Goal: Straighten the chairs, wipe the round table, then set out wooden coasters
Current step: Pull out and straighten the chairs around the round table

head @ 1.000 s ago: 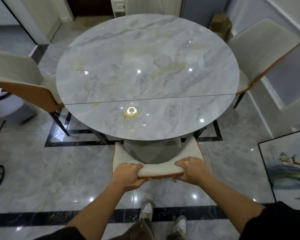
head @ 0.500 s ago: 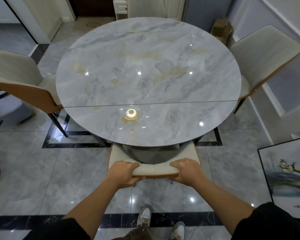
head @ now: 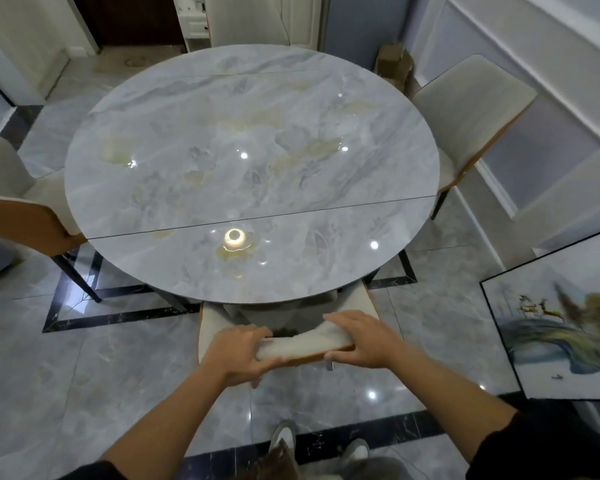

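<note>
Nudged closer under the glossy marble round table [head: 250, 133], the chair [head: 305, 341] stays gripped by left hand [head: 238, 353] and right hand [head: 364, 341].

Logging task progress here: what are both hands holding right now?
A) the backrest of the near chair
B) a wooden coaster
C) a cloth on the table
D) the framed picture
A: the left hand and right hand both grip the near chair's backrest, tucked at the round table.
</note>
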